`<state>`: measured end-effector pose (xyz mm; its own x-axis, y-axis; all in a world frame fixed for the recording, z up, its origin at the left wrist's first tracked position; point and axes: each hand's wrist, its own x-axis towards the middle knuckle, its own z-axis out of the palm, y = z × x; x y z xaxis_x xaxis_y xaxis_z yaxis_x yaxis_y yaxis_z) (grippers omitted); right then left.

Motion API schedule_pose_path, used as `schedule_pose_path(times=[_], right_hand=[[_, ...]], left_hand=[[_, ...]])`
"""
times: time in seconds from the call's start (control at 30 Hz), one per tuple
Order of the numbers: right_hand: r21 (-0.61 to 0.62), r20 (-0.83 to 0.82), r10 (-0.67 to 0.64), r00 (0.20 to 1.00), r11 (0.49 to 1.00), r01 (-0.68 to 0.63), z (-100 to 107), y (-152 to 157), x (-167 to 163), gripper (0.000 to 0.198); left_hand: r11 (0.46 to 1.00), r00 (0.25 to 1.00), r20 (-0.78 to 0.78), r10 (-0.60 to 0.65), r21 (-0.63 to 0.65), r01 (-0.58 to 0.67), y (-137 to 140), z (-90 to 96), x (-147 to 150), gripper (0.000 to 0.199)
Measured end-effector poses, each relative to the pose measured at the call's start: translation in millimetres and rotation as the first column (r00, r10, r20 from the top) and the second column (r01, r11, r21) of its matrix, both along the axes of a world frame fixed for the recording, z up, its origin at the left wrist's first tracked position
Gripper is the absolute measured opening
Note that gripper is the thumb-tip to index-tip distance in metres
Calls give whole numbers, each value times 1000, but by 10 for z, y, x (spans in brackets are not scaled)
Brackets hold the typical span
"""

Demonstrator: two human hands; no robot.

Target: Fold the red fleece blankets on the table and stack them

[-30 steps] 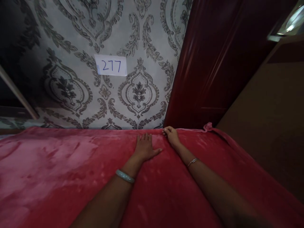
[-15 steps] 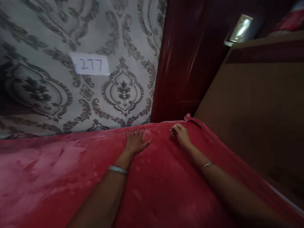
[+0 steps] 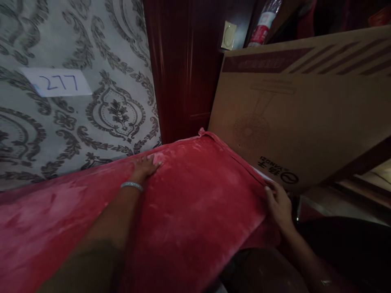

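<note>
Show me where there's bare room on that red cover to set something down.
The widest bare patch of red cover lies between the left hand and right hand; another lies between the left forearm and patterned wall. It's crowded at the right edge, where the right hand sits beside the cardboard box.

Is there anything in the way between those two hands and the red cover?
Nothing visible is. The left hand rests spread on the red cover, and the right hand is at its edge. The cardboard box stands beyond that edge, not between either hand and the cover.
</note>
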<state>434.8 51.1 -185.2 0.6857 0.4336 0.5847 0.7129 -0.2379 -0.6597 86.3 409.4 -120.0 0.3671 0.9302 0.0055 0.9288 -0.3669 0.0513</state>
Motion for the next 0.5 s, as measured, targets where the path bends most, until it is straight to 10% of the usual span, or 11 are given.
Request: schedule_pose_path(times=[0.13,0.27,0.37,0.5], right_hand=[[-201,152,255,955,954,-222,11,226,-337,60],[-557,125,417,900,781,-284,62,541,-713,58],[-737,105,436,894,637,-224,32,610,-852,58],[-771,154,427,891,616,-163,-2,572,-884,58]], left_hand=[[988,989,28,-142,72,139,-616,98,157,66],[916,917,3,-400,24,399,-1438,-143,233,69],[944,944,-8,-329,-1,329,-1795,-284,101,67],[985,984,-45,-170,-7,170,-1941,-239,-332,65]])
